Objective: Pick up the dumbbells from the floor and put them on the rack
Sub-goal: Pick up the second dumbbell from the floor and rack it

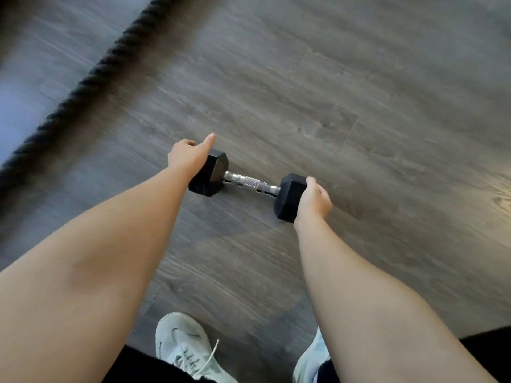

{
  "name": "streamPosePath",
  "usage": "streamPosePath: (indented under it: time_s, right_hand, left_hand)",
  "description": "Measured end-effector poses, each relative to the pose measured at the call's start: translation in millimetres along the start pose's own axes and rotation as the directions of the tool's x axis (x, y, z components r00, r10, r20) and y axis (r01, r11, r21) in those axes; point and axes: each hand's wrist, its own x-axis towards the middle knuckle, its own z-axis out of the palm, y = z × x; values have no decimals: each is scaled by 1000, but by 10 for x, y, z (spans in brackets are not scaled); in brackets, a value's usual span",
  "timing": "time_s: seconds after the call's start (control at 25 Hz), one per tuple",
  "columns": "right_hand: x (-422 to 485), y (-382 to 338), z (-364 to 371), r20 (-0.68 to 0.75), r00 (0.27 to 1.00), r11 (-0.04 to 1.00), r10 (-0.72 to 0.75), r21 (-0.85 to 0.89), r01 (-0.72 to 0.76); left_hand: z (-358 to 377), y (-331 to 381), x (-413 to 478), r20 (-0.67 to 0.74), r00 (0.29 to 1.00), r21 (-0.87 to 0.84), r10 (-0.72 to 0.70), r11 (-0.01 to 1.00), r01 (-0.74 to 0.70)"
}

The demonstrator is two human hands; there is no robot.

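One dumbbell lies on the wood floor, with black hexagonal heads and a knurled chrome handle. My left hand is at the outer end of its left head, with the thumb sticking out and the fingers curled behind. That head hides whether the fingers grip it. My right hand is wrapped over the outer end of the right head. The handle between the heads is bare. No rack is in view.
A thick black rope runs diagonally across the floor at the upper left, blurred. My two pale sneakers stand on the floor at the bottom of the view, behind the dumbbell.
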Motion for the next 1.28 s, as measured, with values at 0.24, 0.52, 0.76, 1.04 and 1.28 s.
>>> streamPosePath:
  time_s: [0.24, 0.52, 0.76, 1.04, 1.28]
  right_hand:
    - [217, 11, 65, 8, 992, 992, 127, -17, -127]
    - [192, -94, 95, -23, 987, 987, 159, 36, -158]
    - [-803, -943, 40, 87, 993, 996, 84, -43, -81]
    - [-3089, -2605, -120, 258, 966, 991, -25, -118, 57]
    - [-5284, -3794, -190, 416, 902, 970, -112, -151, 190]
  left_hand:
    - [111, -20, 172, 128, 953, -87, -276, 954, 288]
    - [40, -14, 119, 124, 939, -263, -320, 902, 342]
    - [-996, 546, -813, 29, 942, -418, -334, 852, 315]
    - [-3052, 1505, -2520, -79, 908, -606, -411, 743, 283]
    - [-4866, 2076, -3993, -133, 866, -753, -481, 618, 228]
